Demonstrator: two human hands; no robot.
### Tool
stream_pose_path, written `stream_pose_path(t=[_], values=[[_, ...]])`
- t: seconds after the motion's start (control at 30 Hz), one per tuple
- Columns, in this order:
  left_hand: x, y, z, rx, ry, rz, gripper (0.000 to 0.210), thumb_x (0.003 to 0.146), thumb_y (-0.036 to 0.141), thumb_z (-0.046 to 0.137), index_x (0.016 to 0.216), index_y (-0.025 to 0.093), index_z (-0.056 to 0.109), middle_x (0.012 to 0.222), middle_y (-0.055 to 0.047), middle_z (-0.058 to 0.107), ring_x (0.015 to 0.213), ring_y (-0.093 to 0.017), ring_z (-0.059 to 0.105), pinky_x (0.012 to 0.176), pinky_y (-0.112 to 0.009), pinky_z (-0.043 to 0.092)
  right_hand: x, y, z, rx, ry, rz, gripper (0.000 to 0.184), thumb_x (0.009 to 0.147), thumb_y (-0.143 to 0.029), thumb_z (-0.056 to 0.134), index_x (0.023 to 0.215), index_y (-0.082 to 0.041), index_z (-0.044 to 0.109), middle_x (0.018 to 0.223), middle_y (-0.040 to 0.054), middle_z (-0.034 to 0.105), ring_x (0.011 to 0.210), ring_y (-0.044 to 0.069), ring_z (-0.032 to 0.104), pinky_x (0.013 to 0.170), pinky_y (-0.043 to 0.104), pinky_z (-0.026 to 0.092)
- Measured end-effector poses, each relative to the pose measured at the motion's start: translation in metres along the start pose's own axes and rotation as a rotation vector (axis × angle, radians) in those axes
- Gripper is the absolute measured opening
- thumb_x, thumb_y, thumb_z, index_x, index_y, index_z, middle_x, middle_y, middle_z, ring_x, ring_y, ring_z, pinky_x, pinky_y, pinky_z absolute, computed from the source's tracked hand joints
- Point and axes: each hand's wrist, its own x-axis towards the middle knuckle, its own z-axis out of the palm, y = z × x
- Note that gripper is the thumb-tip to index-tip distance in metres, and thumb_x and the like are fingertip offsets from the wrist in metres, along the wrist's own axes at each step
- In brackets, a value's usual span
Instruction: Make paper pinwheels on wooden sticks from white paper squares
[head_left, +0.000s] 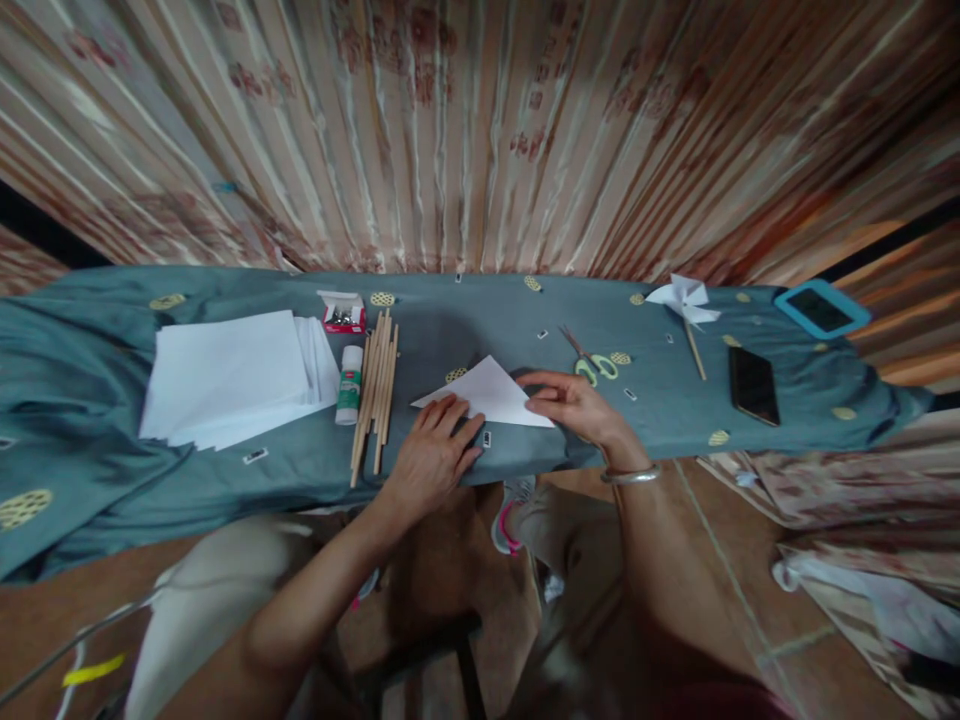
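A white sheet of paper [493, 388], folded into a triangle, lies on the cloth-covered table with its peak pointing away from me. My left hand [435, 450] rests flat on its left part, fingers spread over the lower edge. At the right part, my right hand [574, 405] has thumb and fingertips closed on the paper's edge; a bracelet circles that wrist. Green-handled scissors [592, 362] lie just beyond my right hand. Left of my left hand are several wooden sticks [377, 385] and an upright-looking or lying glue stick [349, 385]; I cannot tell which.
A stack of white paper [225, 375] lies at the left. Behind the glue stick is an open red-and-white box [344, 314] of small metal pieces. Rightward are a paper pinwheel [686, 302] on a stick, a dark phone [754, 385] and a blue-framed device [823, 308]. A curtain [465, 140] hangs behind.
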Motion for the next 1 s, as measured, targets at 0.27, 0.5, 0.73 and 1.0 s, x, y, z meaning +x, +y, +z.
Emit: stream_pose_path(t=[0.27,0.5,0.73,1.0], values=[[0.002,0.012,0.007,0.002,-0.024,0.030,0.038,0.091,0.030,0.054,0.125,0.015,0.058,0.134,-0.017,0.053,0.130,-0.033,0.043,0.106,-0.051,0.039,-0.033,0.001,-0.013,0.133,-0.130,0.020,0.037,0.075,-0.034,0.070,0.111,-0.023,0.071,0.078,-0.0001,0.071,0.060,0.009,0.059,0.061,0.025,0.052],[0.000,0.011,0.009,0.009,-0.035,0.031,0.039,0.091,0.031,0.054,0.128,0.017,0.056,0.136,-0.016,0.052,0.133,-0.034,0.041,0.107,-0.052,0.038,-0.020,0.002,-0.001,-0.098,-0.009,-0.154,0.020,0.076,-0.027,0.067,0.094,-0.021,0.075,0.104,0.0068,0.073,0.094,0.020,0.068,0.087,0.038,0.053],[-0.002,0.012,0.010,0.006,-0.018,0.029,0.039,0.092,0.031,0.051,0.129,0.019,0.055,0.136,-0.016,0.052,0.133,-0.033,0.040,0.108,-0.053,0.035,0.006,-0.018,0.022,-0.463,0.099,-0.376,0.009,0.078,-0.018,0.066,0.084,-0.021,0.072,0.142,0.0081,0.050,0.128,0.026,0.051,0.108,0.045,0.038],[-0.003,0.013,0.010,0.018,-0.055,-0.008,0.041,0.090,0.035,0.055,0.128,0.018,0.056,0.135,-0.015,0.055,0.128,-0.032,0.046,0.107,-0.052,0.033,0.043,-0.021,0.070,-0.643,0.024,-0.375,0.008,0.079,-0.015,0.064,0.079,-0.019,0.070,0.145,0.0094,0.045,0.140,0.030,0.034,0.110,0.054,0.030]])
